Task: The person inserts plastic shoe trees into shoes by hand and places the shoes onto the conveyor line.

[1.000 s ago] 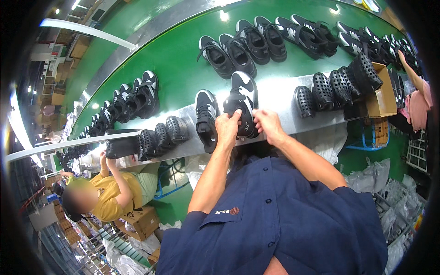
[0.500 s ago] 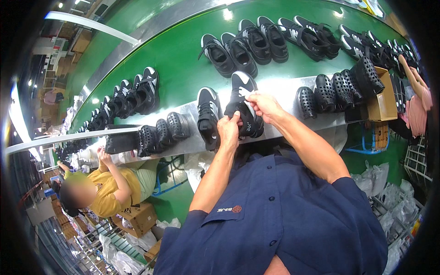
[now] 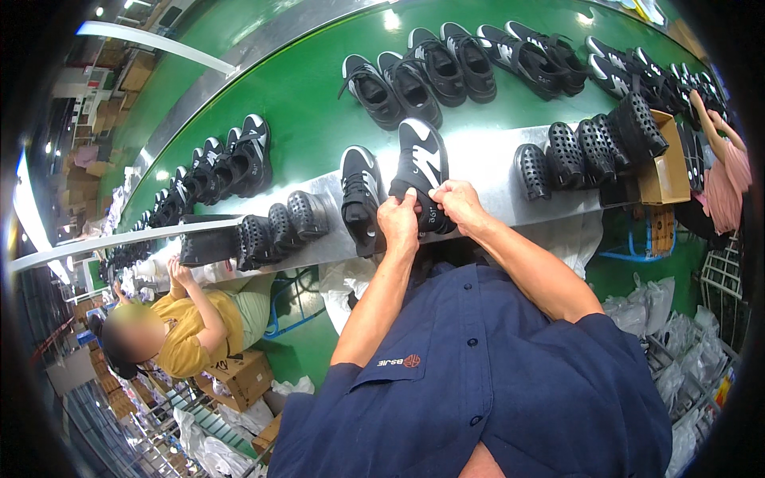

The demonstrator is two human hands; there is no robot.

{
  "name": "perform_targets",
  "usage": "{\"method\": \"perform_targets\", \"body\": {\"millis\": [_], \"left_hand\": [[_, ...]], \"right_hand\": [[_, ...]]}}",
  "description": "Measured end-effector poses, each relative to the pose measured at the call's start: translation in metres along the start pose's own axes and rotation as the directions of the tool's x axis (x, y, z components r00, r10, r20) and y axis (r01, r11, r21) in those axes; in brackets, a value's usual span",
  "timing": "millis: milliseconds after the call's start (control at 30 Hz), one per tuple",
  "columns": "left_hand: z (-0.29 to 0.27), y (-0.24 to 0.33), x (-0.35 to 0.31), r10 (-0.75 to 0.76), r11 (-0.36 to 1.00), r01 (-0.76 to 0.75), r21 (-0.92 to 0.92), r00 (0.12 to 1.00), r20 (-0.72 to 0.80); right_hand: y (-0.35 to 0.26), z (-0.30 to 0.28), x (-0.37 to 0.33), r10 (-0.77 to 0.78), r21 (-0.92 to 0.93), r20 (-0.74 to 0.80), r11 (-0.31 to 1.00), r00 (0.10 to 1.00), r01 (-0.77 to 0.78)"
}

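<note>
A black shoe [image 3: 422,159] with white side stripes and a pale toe stands on the metal ledge, toe pointing away from me. My left hand [image 3: 398,221] grips its collar on the left, thumb on top. On the other side, my right hand [image 3: 460,207] pinches the upper near the collar, fingers closed. The shoe's opening is mostly hidden behind my hands. Just left of it rests a matching shoe [image 3: 360,187], touched by neither hand.
Black perforated plastic forms [image 3: 566,159] line the metal ledge [image 3: 494,175] on both sides. Beyond, several shoes [image 3: 450,68] stand on the green surface [image 3: 311,103]. An open cardboard box [image 3: 665,163] is at right. A co-worker in yellow [image 3: 203,331] sits at left; another in pink [image 3: 725,187] is far right.
My right hand has come down from the shoe's side stripes toward its collar, closer to my left hand. The left hand keeps its hold.
</note>
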State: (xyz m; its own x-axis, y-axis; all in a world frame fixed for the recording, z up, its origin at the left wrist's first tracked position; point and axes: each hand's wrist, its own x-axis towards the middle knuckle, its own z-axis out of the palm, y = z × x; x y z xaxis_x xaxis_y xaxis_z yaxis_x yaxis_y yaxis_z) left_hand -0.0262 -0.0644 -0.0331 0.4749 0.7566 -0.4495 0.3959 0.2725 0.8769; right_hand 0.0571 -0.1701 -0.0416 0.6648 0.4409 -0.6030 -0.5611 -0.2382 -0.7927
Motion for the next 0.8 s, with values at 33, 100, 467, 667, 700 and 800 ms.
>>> {"method": "perform_targets", "body": {"millis": [33,100,467,667,700,800], "left_hand": [[0.003,0.011,-0.006,-0.003,1.0,0.003,0.002,1.0,0.01],[0.003,0.031,-0.017,0.018,0.927,-0.041,0.372,0.998,0.064],[0.003,0.029,0.005,0.749,0.107,-0.832,0.545,0.428,0.506],[-0.005,0.009,-0.006,0.672,0.477,-0.712,0.515,0.673,0.308],[-0.005,0.012,-0.007,0.672,0.454,-0.725,0.518,0.66,0.335],[-0.037,0.028,-0.024,0.696,0.325,-0.786,0.527,0.576,0.43]], "right_hand": [[0.003,-0.003,0.001,-0.029,-0.082,-0.03,0.996,0.999,0.027],[0.002,-0.01,0.0,-0.062,-0.168,-0.054,0.984,0.997,0.052],[0.009,-0.024,-0.026,-0.481,-0.78,-0.05,0.566,0.875,0.266],[0.018,-0.021,-0.017,-0.582,-0.743,-0.071,0.573,0.81,0.346],[0.017,-0.02,-0.018,-0.581,-0.745,-0.068,0.571,0.811,0.346],[0.012,-0.02,-0.021,-0.554,-0.806,0.018,0.485,0.832,0.34]]}}
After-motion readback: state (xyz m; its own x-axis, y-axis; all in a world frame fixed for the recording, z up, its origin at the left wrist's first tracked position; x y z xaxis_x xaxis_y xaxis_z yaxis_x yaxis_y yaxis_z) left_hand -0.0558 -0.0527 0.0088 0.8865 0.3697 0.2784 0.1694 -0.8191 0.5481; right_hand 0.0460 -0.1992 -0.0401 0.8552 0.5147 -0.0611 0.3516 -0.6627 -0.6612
